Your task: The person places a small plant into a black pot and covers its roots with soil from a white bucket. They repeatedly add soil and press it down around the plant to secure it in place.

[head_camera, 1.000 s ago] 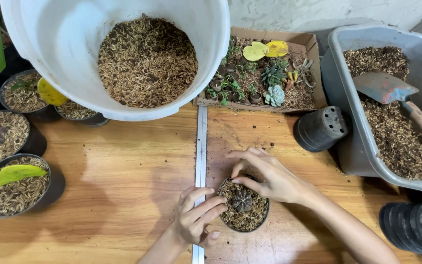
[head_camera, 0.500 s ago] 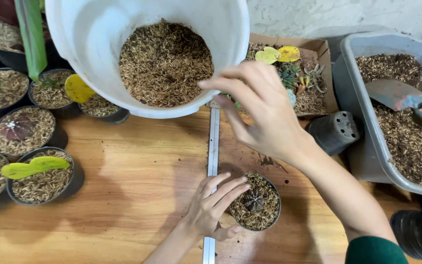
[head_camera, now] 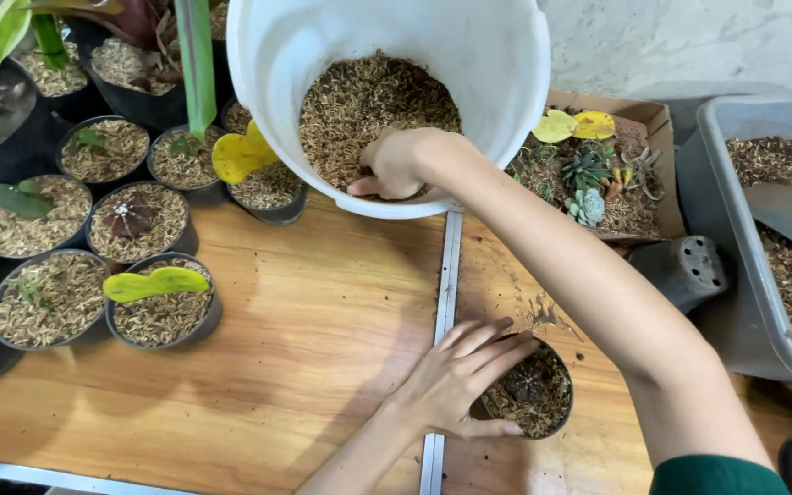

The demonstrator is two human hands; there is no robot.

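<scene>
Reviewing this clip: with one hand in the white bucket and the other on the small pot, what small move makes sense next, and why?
Probably lift a handful of the brown mix and carry it to the small black pot. The right hand is curled into the husk-like filling of the white bucket, while the left hand steadies the pot on the wooden table. The pot holds a small cactus, and its mix seems to sit below the rim.

Small black pot [head_camera: 533, 399], upright beside tilted white bucket [head_camera: 387, 92]
</scene>
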